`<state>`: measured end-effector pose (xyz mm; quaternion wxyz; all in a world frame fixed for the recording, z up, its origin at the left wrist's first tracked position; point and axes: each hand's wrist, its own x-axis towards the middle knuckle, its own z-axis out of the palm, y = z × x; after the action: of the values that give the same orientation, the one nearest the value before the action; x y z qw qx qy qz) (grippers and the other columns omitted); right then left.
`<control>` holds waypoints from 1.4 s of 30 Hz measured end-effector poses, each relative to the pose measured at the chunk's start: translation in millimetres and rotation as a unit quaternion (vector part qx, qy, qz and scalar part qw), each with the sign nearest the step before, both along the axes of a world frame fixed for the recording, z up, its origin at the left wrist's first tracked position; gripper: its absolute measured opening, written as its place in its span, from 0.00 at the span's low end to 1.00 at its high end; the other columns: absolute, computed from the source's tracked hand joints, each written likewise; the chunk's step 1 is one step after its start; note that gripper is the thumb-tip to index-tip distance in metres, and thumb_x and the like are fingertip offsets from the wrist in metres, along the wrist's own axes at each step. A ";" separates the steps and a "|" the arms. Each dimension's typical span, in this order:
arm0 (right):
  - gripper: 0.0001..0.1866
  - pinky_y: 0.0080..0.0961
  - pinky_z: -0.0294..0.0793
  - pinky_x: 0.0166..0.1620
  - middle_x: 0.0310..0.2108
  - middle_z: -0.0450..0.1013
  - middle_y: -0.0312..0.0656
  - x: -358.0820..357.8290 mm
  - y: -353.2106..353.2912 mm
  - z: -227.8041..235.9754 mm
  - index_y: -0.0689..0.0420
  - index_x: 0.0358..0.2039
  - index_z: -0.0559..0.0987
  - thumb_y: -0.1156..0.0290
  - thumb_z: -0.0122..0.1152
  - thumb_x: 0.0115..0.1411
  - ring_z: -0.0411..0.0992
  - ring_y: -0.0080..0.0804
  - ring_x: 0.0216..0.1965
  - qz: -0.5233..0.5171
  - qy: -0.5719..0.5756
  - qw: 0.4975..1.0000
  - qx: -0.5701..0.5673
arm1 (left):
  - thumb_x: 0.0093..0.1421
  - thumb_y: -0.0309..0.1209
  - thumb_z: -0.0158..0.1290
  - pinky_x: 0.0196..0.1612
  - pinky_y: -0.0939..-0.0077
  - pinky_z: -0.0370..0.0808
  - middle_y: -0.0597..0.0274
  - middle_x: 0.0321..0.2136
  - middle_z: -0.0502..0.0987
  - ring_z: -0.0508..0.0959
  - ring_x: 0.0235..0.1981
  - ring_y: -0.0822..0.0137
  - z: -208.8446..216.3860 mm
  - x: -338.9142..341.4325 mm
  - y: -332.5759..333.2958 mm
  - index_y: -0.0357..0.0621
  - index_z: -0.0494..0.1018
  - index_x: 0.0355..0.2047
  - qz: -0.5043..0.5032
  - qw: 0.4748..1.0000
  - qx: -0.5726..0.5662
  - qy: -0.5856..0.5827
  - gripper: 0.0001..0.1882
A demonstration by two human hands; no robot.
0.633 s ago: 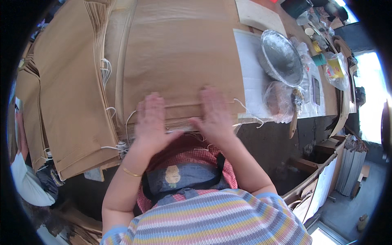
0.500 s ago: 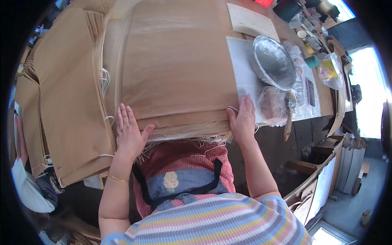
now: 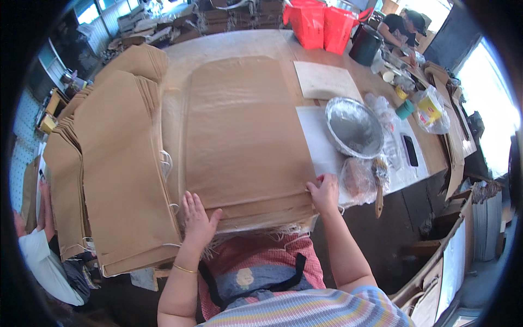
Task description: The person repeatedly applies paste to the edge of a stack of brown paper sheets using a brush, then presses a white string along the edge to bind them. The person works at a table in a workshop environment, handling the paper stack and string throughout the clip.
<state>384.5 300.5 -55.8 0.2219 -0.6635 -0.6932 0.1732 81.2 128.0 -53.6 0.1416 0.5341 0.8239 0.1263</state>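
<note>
A stack of large brown paper bags [image 3: 245, 136] lies flat on the table in front of me, with frayed white cords along its near edge. My left hand [image 3: 199, 222] is open at the stack's near left corner, fingers stretched out and thumb apart. At the near right corner, my right hand [image 3: 326, 195] has its fingers bent and pinches the edge of the top bag. Left of this stack, another pile of brown paper bags [image 3: 122, 163] is fanned out, white cord handles showing at its side.
To the right are a plastic-lined metal bowl [image 3: 355, 129], a brush [image 3: 379, 191], a wrapped lump [image 3: 357, 177] and a phone [image 3: 409, 151]. Red bags [image 3: 321, 27] and a dark pot [image 3: 365, 44] stand farther back. One person [image 3: 402, 30] is at the far right, another [image 3: 46, 256] at the left.
My view has tilted up, showing more of the table and room. The right hand's fingers, stretched along the stack's side before, are now bent at its corner. The left hand stays at its corner.
</note>
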 end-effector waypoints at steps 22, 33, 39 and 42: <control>0.08 0.34 0.71 0.30 0.25 0.71 0.56 34.7 -63.1 8.8 0.64 0.38 0.74 0.75 0.51 0.59 0.74 0.46 0.27 0.111 0.133 0.982 0.071 | 0.48 0.26 0.53 0.21 0.63 0.69 0.59 0.14 0.69 0.72 0.17 0.57 86.4 26.4 -56.4 0.46 0.67 0.19 -0.104 0.943 0.306 0.076 0.05; 0.14 0.33 0.73 0.42 0.36 0.75 0.55 -192.6 -122.3 27.8 0.62 0.47 0.71 0.77 0.52 0.59 0.75 0.47 0.39 0.406 0.346 0.829 -0.170 | 0.67 0.32 0.42 0.28 0.62 0.67 0.46 0.22 0.71 0.70 0.23 0.51 60.2 -138.5 -244.2 0.31 0.68 0.30 0.355 0.825 0.394 0.193 0.14; 0.19 0.32 0.73 0.43 0.35 0.74 0.55 -250.8 -140.6 16.2 0.61 0.50 0.70 0.71 0.56 0.58 0.75 0.45 0.40 0.406 0.327 0.770 -0.368 | 0.64 0.32 0.45 0.32 0.55 0.69 0.40 0.25 0.73 0.74 0.30 0.41 41.1 -253.9 -283.2 0.32 0.70 0.31 0.391 0.880 0.233 0.135 0.13; 0.25 0.34 0.72 0.47 0.41 0.73 0.53 -202.8 -128.4 53.5 0.57 0.53 0.69 0.69 0.61 0.54 0.72 0.45 0.45 0.526 0.274 0.770 -0.236 | 0.62 0.29 0.47 0.36 0.56 0.70 0.44 0.30 0.75 0.75 0.33 0.44 18.1 -278.3 -308.2 0.35 0.71 0.36 0.448 0.867 0.183 0.118 0.09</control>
<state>181.8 172.2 -2.2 0.1128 -0.1514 -0.7808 0.5956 -197.1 -180.1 -35.5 -0.1285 0.1344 0.9474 0.2604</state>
